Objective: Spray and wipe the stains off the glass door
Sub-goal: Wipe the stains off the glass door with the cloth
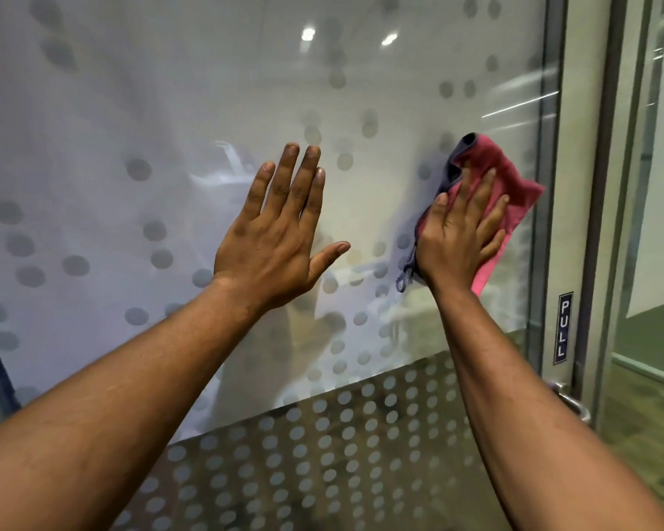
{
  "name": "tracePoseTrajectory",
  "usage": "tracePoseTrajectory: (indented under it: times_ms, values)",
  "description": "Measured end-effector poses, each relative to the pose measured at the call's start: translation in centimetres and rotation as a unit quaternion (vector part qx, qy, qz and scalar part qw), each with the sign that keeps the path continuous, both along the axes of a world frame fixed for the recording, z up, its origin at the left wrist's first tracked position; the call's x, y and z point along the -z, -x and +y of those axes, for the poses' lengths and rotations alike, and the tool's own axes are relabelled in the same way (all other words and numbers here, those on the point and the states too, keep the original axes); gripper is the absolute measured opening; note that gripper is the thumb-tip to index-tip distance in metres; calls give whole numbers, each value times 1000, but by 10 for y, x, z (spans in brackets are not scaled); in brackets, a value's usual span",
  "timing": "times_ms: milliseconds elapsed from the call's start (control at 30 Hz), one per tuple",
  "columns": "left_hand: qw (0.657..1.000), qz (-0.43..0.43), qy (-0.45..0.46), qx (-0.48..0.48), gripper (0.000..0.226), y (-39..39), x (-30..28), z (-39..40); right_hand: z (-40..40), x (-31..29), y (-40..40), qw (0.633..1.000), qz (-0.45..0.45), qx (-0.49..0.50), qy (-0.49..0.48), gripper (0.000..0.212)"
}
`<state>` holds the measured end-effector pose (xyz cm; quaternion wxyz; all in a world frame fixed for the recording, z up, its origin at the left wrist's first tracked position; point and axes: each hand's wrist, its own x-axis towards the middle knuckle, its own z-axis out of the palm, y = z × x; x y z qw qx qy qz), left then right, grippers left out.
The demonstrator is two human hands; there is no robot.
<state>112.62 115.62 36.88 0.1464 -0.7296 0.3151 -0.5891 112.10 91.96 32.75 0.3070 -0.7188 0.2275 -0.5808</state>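
The glass door (208,109) fills the view, frosted with a pattern of grey dots. My right hand (457,231) presses a pink cloth with a grey edge (514,185) flat against the glass near the door's right edge. My left hand (280,231) rests flat on the glass at the middle, fingers spread, holding nothing. No spray bottle is in view.
A metal frame (549,185) runs down the door's right edge with a "PULL" label (562,327) and a metal handle (570,400) below it. Another glass panel (648,185) stands to the right. The lower band of the door (342,454) is clear with dots.
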Motion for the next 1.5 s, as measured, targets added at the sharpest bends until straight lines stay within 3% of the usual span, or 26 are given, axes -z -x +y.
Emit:
tracePoseTrajectory:
  times_ms: [100, 267, 467, 533, 667, 900, 1167, 1500]
  values:
    - [1000, -1, 1, 1, 90, 0, -1, 0, 18, -21, 0, 1000, -5, 3, 18, 59]
    - [1000, -10, 0, -12, 90, 1, 0, -1, 63, -51, 1, 978, -12, -16, 209, 60]
    - [1000, -9, 4, -13, 90, 1, 0, -1, 56, -70, 8, 925, 15, -42, 378, 59]
    - [1000, -11, 3, -6, 89, 1, 0, -1, 31, -73, 7, 935, 18, -37, 353, 60]
    - [1000, -10, 0, -6, 90, -1, 0, 0, -31, -73, 6, 990, 21, -24, 140, 61]
    - [1000, -2, 3, 2, 90, -1, -1, 1, -17, -75, 10, 998, 10, -32, 57, 57]
    - [999, 15, 15, 28, 89, 12, -4, 14, 36, -63, 10, 991, 16, -12, 135, 57]
    - [998, 25, 61, -8, 88, 12, 8, 91, 115, -56, 6, 977, 20, -11, 213, 61]
